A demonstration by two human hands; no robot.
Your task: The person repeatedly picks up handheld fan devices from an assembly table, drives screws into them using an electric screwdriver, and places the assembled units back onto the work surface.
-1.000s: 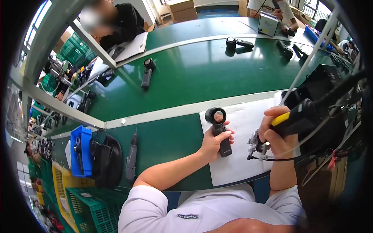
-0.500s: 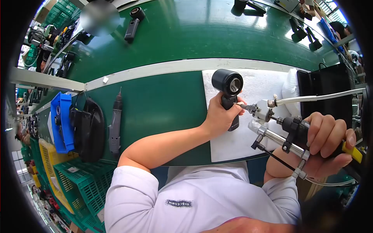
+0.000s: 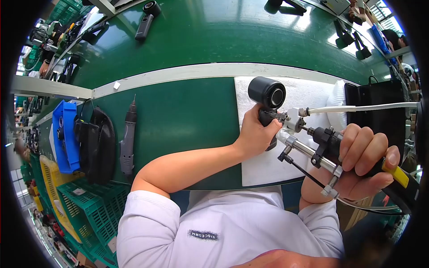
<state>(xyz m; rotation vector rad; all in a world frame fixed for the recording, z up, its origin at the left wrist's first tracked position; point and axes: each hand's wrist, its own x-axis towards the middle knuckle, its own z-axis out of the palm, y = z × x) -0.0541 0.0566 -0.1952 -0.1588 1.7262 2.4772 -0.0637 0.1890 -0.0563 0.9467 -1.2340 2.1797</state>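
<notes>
My left hand (image 3: 259, 129) is closed around the handle of a black hair dryer (image 3: 267, 93), whose round barrel points up and to the right. Its thumb lies along the handle, close to the driver's nose. In my right hand (image 3: 368, 156) is an electric screwdriver (image 3: 328, 142) with a metal feed head and a side rod, tilted so that its nose meets the dryer's handle. The exact contact spot is hidden by my thumb and the feed head. A pale hose (image 3: 357, 108) runs from the feed head to the right.
A white foam mat (image 3: 259, 169) lies under the work. Leftward are a second electric screwdriver (image 3: 128, 138), a black case (image 3: 102, 143), a blue bin (image 3: 67, 138) and green crates (image 3: 94, 201). Another hair dryer (image 3: 145, 22) lies beyond the white rail (image 3: 178, 75). Co-workers' hands show at the far edges.
The screwdriver in my right hand has moved left, bringing its feed head up against the dryer's handle. The dryer has shifted slightly right in my left hand.
</notes>
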